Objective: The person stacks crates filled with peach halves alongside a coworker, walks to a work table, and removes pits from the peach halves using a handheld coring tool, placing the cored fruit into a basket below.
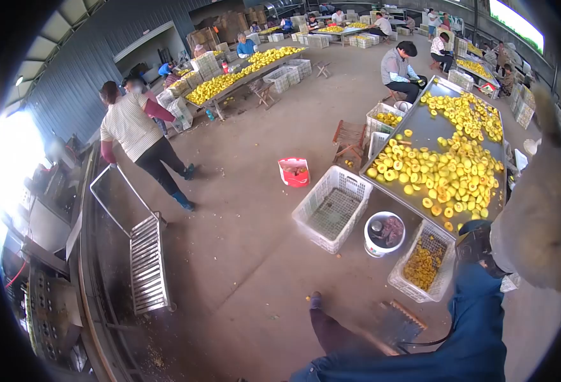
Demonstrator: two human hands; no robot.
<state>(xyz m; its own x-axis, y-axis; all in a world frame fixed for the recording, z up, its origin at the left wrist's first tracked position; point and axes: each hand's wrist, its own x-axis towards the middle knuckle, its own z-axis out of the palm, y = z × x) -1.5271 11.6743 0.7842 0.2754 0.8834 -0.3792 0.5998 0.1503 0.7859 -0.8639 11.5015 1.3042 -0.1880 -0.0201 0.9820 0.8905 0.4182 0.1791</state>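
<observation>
Head view, only camera. Right hand [535,216], judged from its place: large, blurred, close to the lens at the right edge. Grip state: cannot tell; the fingers do not resolve, and no held object can be made out. Left hand: out of frame.

Yellow fruit [452,172], much of it halved, lies spread on the metal table [428,124], left of the right hand in the view. The hand's blur overlaps the table's near right corner; whether it touches anything there cannot be told.

Step in hand, by judgement: a pause beside the table, no fruit visibly being worked. Handling a piece would call for bringing the grip down and left over the near pile, with the fingers free to close on one half.

Surroundings: below the table's near edge, a crate [411,290] of yellow-brown pieces; just beside it, a white bucket [377,251] with dark contents; then an open crate [315,235]. A co-worker [397,69] sits by the table's far end. At left, another person [134,124] grasps a cart [148,267].
</observation>
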